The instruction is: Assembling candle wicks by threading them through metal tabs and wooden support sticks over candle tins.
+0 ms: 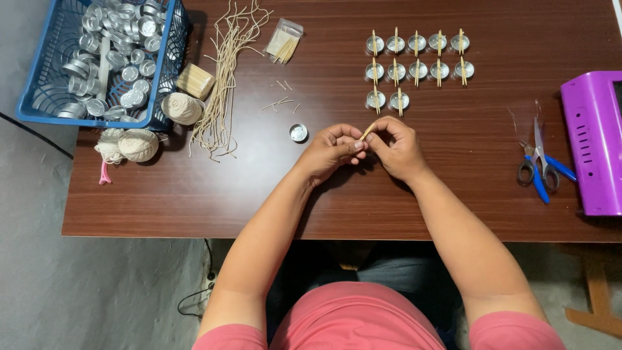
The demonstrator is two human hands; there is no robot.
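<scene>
Hands together at mid-table: left hand (332, 150) and right hand (396, 146) meeting fingertip to fingertip, both pinching a thin stick (367, 132) that pokes up between them. Fingers curled tight on it, knuckles up, wrists resting on the table (194, 194). Just left of the hands, one lone cup (298, 133), apart from everything. Just beyond the hands, cup rows (416, 65) in neat lines, each with a stick across its top. Further left, loose wicks (227, 71) fanned in a long bundle, with a few short scraps (280, 102) lying between them and the hands. At the far edge, a clear stick bag (284, 41). Left again, twine balls (182, 107), one beside the wicks and more at the table edge. Far left corner, a blue basket (39, 97) heaped with empty cups. Off to the right, blue scissors (540, 162) lying flat, and beside them a purple box (593, 142) at the table's edge.
</scene>
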